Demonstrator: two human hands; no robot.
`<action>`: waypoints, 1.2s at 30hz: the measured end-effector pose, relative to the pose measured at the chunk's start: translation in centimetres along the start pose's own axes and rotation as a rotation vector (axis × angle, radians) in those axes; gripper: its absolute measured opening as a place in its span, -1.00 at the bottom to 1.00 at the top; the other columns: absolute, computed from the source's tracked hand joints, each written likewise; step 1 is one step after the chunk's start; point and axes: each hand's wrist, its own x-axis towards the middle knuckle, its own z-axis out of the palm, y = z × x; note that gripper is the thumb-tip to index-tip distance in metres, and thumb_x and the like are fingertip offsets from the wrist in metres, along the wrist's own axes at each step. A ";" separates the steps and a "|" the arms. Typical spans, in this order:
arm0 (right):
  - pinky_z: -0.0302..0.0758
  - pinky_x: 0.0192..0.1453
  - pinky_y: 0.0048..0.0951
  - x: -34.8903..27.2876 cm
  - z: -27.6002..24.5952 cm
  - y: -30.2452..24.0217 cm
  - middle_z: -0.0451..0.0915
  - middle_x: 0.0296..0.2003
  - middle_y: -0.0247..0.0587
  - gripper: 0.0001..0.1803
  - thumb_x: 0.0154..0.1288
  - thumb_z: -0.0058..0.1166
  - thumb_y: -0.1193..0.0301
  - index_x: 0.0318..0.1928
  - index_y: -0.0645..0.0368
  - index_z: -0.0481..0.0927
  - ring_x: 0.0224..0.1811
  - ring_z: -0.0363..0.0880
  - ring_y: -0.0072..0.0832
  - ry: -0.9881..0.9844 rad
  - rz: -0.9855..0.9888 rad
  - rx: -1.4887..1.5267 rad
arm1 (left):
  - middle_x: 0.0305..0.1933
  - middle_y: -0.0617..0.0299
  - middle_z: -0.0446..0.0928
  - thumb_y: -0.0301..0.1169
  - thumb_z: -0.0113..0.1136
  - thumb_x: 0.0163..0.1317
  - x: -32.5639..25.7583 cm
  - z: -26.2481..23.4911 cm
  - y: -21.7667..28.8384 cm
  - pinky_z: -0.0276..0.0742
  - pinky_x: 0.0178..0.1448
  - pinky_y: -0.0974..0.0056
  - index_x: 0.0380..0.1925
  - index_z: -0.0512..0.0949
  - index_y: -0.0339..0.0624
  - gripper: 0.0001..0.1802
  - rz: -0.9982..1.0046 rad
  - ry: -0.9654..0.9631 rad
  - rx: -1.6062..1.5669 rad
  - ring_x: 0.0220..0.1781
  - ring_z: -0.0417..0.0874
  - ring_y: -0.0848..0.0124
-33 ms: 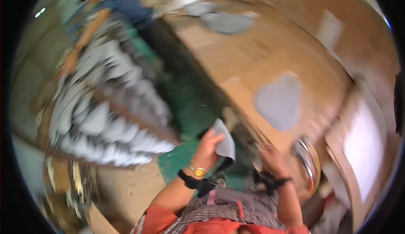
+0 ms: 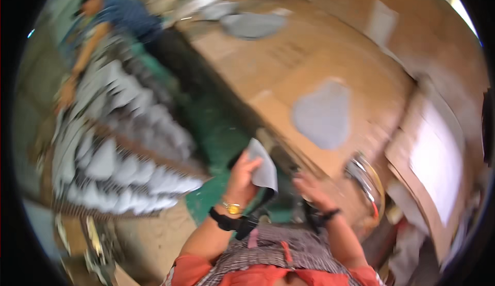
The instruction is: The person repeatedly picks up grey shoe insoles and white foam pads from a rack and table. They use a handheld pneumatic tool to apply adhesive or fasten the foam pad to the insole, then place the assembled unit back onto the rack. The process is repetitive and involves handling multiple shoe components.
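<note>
My left hand (image 2: 241,178), a gold watch on its wrist, pinches a thin grey curved sheet piece (image 2: 264,168) between thumb and fingers. The piece stands up and bends over at its right side. Beside the near edge of the cardboard-covered table (image 2: 258,100) is my right hand (image 2: 313,190), its fingers stretched out and partly smeared. No object shows clearly in it. A similar rounded grey piece (image 2: 322,115) lies flat on the table, beyond my right hand.
At left stands a rack (image 2: 149,152) filled with rows of pale grey pieces; a person (image 2: 121,18) reaches to its far side. A metal hand tool with an orange hose (image 2: 361,175) sits right of my right hand. More grey pieces (image 2: 252,25) lie at the table's far end.
The view has swung slightly, so the scene sits farther left. My right hand has drawn a little back from the table edge. My left hand keeps hold of the grey piece.
</note>
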 end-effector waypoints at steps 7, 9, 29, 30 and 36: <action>0.44 0.12 -0.16 6.0 -0.1 -5.6 0.54 -0.02 -0.21 -0.46 0.31 -0.07 0.03 0.13 0.14 0.38 0.05 0.48 -0.30 0.008 -0.014 1.290 | 0.15 0.13 0.41 -0.55 -0.06 0.27 9.8 13.1 0.7 0.40 0.23 0.23 0.30 0.18 -0.21 -0.45 -0.135 -0.325 -0.066 0.14 0.47 0.31; 0.37 0.22 -0.14 8.5 -5.9 -7.0 0.50 0.02 -0.11 -0.49 0.29 0.01 0.16 0.17 0.13 0.36 0.14 0.44 -0.29 0.066 -0.232 1.112 | 0.18 0.12 0.40 -0.56 -0.05 0.25 12.5 14.6 1.1 0.39 0.24 0.24 0.30 0.19 -0.23 -0.43 -0.097 -0.376 0.038 0.15 0.47 0.31; 0.33 0.21 -0.10 2.6 -16.7 5.4 0.34 0.11 0.07 -0.30 -0.21 0.05 0.63 0.13 0.25 0.36 0.20 0.26 0.01 0.608 -0.193 -1.225 | 0.39 -0.01 0.09 0.02 0.16 0.13 27.6 4.3 -18.2 -0.14 0.39 -0.21 0.27 0.27 0.03 -0.28 0.387 -0.482 2.128 0.42 -0.05 -0.12; 0.32 0.21 -0.10 3.2 -17.2 6.4 0.34 0.11 0.07 -0.28 -0.21 0.04 0.63 0.15 0.25 0.35 0.20 0.26 0.02 0.613 -0.189 -1.220 | 0.39 -0.01 0.09 0.01 0.17 0.13 27.6 4.1 -18.0 -0.11 0.39 -0.21 0.26 0.28 0.01 -0.29 0.382 -0.488 2.112 0.42 -0.04 -0.12; 0.39 0.14 -0.15 2.2 -17.9 4.7 0.44 0.01 0.11 -0.23 -0.19 0.04 0.67 0.20 0.21 0.30 0.09 0.38 0.02 0.624 -0.248 -0.877 | 0.34 -0.08 0.18 -0.12 0.18 0.14 30.4 -0.8 -14.0 0.10 0.38 -0.01 0.21 0.32 -0.15 -0.34 0.370 -0.354 1.712 0.37 0.14 -0.08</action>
